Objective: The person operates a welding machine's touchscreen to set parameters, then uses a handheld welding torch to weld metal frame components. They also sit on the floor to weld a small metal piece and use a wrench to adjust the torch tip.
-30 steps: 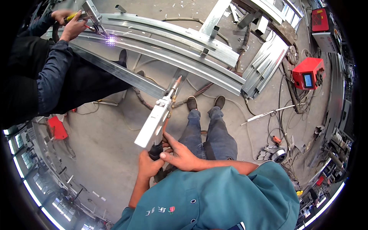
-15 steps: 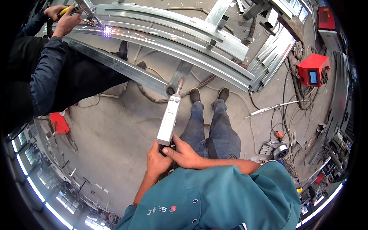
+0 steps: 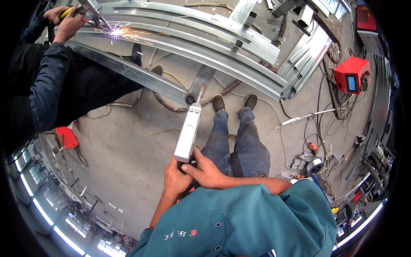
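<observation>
A handheld laser welding gun (image 3: 186, 132) with a pale metal body and a copper-coloured nozzle points away from me, in front of my legs. Its dark rear grip is wrapped by my left hand (image 3: 176, 177), and my right hand (image 3: 206, 172) closes over the same grip from the right. The nozzle tip shows over a short steel cross piece (image 3: 203, 78); whether they touch I cannot tell. At the upper left, a co-worker's hands (image 3: 70, 23) hold another welding gun (image 3: 95, 13) against a long galvanized steel profile (image 3: 180, 48), throwing bright sparks.
An angled steel tube (image 3: 128, 68) joins near the cross piece. Loose steel strips (image 3: 306, 60) lie at the upper right. A red machine (image 3: 352, 75) stands right, with cables (image 3: 319, 113) trailing on the floor. A wire spool (image 3: 314, 166) sits lower right, a red box (image 3: 67, 137) at left.
The co-worker's hands and weld spot have shifted slightly left along the profile, and the sparks fan out wider and more orange. My hands keep the same hold on the gun.
</observation>
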A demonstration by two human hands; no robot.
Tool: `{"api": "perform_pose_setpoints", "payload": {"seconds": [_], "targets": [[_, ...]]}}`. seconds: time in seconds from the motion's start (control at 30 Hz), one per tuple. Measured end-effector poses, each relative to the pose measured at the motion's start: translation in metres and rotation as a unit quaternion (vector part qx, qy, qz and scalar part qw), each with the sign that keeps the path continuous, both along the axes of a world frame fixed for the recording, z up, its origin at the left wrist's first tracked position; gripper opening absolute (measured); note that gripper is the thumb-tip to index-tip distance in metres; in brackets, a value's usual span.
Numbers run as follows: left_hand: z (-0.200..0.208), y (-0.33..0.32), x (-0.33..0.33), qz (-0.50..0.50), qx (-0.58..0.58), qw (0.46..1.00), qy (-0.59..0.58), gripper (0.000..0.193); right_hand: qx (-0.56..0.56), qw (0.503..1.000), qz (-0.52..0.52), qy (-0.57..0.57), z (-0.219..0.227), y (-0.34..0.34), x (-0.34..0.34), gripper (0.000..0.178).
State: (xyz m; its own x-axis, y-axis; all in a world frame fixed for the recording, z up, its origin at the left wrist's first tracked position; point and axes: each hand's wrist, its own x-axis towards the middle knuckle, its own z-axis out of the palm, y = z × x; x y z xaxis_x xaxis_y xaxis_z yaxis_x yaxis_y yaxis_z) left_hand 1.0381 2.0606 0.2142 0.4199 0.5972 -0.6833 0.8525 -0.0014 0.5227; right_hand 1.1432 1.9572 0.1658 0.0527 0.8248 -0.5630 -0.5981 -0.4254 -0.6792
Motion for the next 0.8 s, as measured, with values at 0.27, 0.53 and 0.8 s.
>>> {"api": "perform_pose_setpoints", "payload": {"seconds": [0.27, 0.53, 0.8], "targets": [[-0.0011, 0.0004, 0.0013, 0.007, 0.002, 1.0, 0.004, 0.054, -0.013, 1.0, -0.012, 0.005, 0.0002, 0.0017, -0.0011, 0.085], [-0.0059, 0.0007, -0.0037, 0.013, -0.023, 1.0, 0.008, 0.056, -0.037, 0.999, 0.006, 0.003, 0.0005, 0.0023, -0.0009, 0.086], [-0.0002, -0.0034, 0.0026, 0.072, 0.009, 0.997, -0.018, 0.054, -0.005, 1.0, -0.004, -0.023, -0.0008, 0.0002, -0.0003, 0.083]]}}
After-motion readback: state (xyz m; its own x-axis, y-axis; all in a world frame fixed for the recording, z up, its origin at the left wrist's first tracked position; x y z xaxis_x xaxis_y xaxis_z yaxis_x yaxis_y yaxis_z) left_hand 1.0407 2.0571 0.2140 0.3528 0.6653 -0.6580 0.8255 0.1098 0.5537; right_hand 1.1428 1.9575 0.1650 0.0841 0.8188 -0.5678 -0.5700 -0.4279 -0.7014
